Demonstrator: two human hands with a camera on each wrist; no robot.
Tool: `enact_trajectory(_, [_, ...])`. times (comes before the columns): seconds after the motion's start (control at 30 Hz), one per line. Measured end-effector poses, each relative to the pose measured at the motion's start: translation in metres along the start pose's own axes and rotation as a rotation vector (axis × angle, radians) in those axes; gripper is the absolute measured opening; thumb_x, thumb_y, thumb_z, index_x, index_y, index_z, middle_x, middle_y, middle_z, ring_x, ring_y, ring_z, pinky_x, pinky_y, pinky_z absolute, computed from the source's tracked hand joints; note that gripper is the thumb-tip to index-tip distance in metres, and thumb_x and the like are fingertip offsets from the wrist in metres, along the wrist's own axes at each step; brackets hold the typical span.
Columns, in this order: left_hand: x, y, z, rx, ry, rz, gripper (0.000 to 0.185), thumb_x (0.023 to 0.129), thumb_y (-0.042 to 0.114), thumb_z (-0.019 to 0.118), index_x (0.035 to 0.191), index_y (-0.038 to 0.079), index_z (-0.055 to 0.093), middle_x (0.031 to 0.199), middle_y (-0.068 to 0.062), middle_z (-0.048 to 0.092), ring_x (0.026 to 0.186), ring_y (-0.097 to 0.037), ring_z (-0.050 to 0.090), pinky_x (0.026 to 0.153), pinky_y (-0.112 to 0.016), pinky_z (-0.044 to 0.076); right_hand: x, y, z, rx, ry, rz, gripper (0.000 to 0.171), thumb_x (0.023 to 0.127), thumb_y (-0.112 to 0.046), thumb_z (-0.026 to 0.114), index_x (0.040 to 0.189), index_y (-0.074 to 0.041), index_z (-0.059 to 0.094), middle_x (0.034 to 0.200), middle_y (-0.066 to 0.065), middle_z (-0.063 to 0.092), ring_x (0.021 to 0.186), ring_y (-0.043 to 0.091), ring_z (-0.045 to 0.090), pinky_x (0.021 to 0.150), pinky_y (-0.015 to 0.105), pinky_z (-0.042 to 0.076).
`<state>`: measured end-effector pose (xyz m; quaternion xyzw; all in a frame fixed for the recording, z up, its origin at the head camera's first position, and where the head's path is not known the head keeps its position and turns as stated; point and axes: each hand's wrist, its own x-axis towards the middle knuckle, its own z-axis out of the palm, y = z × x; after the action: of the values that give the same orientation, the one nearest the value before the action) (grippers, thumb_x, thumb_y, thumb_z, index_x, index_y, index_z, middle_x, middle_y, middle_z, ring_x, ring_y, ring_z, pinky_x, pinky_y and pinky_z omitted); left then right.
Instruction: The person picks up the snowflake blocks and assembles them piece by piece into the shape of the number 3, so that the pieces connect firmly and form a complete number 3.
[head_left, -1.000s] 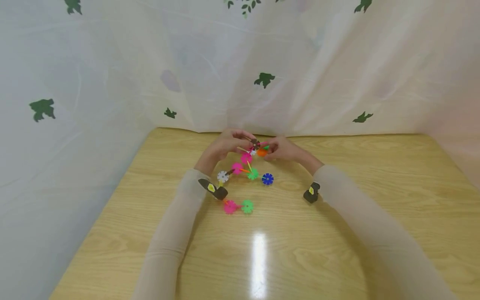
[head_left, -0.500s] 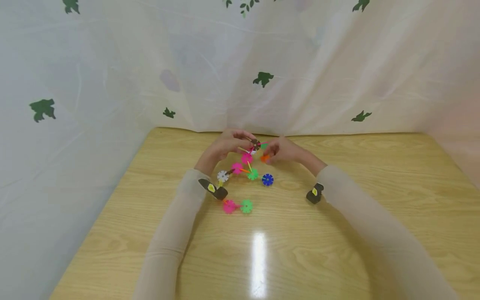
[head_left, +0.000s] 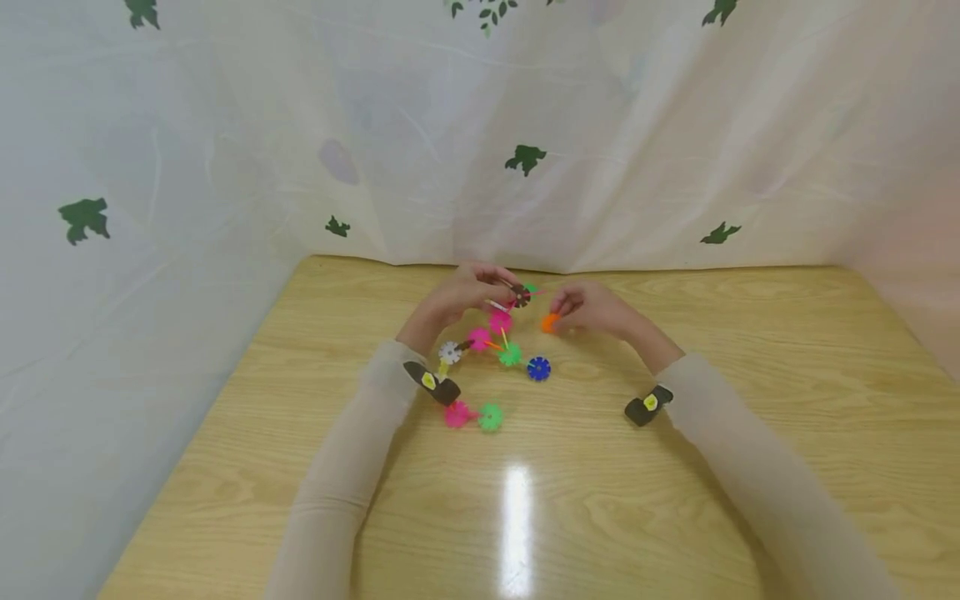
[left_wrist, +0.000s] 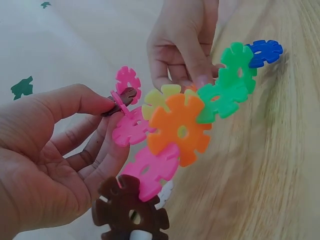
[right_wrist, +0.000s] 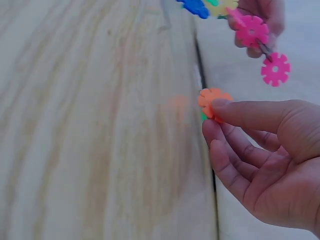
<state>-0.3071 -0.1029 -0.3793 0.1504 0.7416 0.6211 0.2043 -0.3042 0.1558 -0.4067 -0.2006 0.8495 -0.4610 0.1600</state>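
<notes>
A chain of plastic snowflake discs [head_left: 500, 321] hangs from my left hand [head_left: 501, 292] down to the wooden table [head_left: 675, 500]. Thumb and forefinger of the left hand [left_wrist: 112, 107] pinch a brown disc [left_wrist: 122, 97] at the chain's top. Below it come pink, orange [left_wrist: 180, 132], green [left_wrist: 230, 85] and blue [left_wrist: 264, 50] discs. My right hand [head_left: 558, 319] is a little right of the chain and apart from it. It pinches a single orange disc [right_wrist: 212, 102] between thumb and fingers, and a bit of green shows behind that disc.
The chain's lower end, a pink disc [head_left: 456, 413] and a green disc [head_left: 490, 416], lies on the table near my left wrist. A white curtain with green leaf prints [head_left: 225, 125] closes off the back and left of the table.
My right hand has drawn away from the chain to the right and slightly down, taking the orange disc with it. The left hand still holds the chain's top.
</notes>
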Motion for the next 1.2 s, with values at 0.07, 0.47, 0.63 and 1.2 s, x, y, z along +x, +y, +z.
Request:
enact_trajectory(0.07, [0.000, 0.000, 0.003, 0.001, -0.013, 0.003, 0.025, 0.093, 0.000, 0.067, 0.118, -0.005, 0.068, 0.093, -0.002, 0.074, 0.082, -0.016, 0.070, 0.075, -0.033, 0.062, -0.005, 0.002, -0.004, 0.029, 0.016, 0.005, 0.024, 0.086, -0.005, 0.079, 0.103, 0.005, 0.066, 0.089, 0.005, 0.071, 0.076, 0.010, 0.064, 0.062, 0.030, 0.056])
enact_trajectory(0.47, [0.003, -0.006, 0.009, -0.005, -0.019, 0.008, 0.025, 0.095, 0.000, 0.065, 0.119, -0.006, 0.067, 0.090, 0.000, 0.073, 0.079, -0.015, 0.068, 0.071, -0.030, 0.061, -0.021, -0.009, -0.021, 0.210, 0.089, 0.014, 0.037, 0.092, -0.002, 0.072, 0.126, 0.011, 0.063, 0.089, -0.006, 0.075, 0.081, 0.009, 0.071, 0.079, 0.039, 0.063])
enact_trajectory(0.63, [0.003, -0.007, 0.010, 0.000, -0.010, 0.006, 0.024, 0.095, 0.001, 0.065, 0.119, -0.006, 0.067, 0.089, 0.001, 0.073, 0.078, -0.014, 0.068, 0.072, -0.031, 0.061, -0.022, -0.010, -0.022, 0.320, 0.113, 0.016, 0.031, 0.094, 0.001, 0.069, 0.121, 0.012, 0.060, 0.088, -0.007, 0.074, 0.081, 0.011, 0.074, 0.080, 0.035, 0.063])
enact_trajectory(1.2, [0.003, -0.005, 0.011, -0.001, -0.009, 0.011, 0.023, 0.095, 0.004, 0.066, 0.117, -0.003, 0.068, 0.092, 0.000, 0.073, 0.078, -0.015, 0.070, 0.072, -0.032, 0.061, -0.019, -0.007, -0.019, 0.534, 0.054, 0.063, 0.018, 0.095, 0.005, 0.066, 0.108, 0.005, 0.054, 0.090, 0.001, 0.076, 0.085, 0.016, 0.077, 0.085, 0.035, 0.063])
